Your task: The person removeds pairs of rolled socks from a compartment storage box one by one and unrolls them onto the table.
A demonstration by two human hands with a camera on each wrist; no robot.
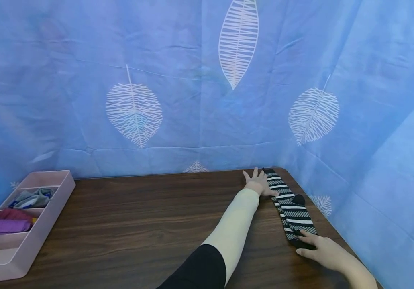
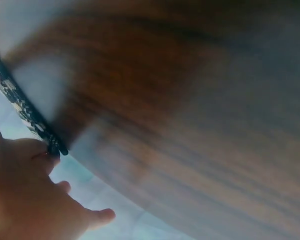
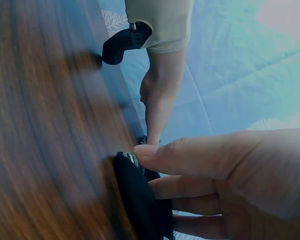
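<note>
A pair of black-and-white striped socks (image 1: pixel 292 206) lies lengthwise near the table's right edge, one on top of the other, with a black heel jutting to the right. My left hand (image 1: pixel 259 185) touches the far end beside the cuffs, its fingers spread. In the left wrist view that hand (image 2: pixel 35 195) is next to the socks' dark edge (image 2: pixel 25 110). At the near end, my right hand (image 1: pixel 324 251) rests its fairly straight fingers on the black toes. The right wrist view shows thumb and fingers (image 3: pixel 190 160) against the black toe part (image 3: pixel 135 195).
At the left of the brown wooden table (image 1: pixel 131 224) stands a pink divided box (image 1: pixel 47 237). Its compartments hold grey folded cloth (image 1: pixel 35 198), a dark red piece (image 1: pixel 13 214) and a purple one (image 1: pixel 2 226). A blue leaf-patterned curtain (image 1: pixel 178 108) borders the table's back and right.
</note>
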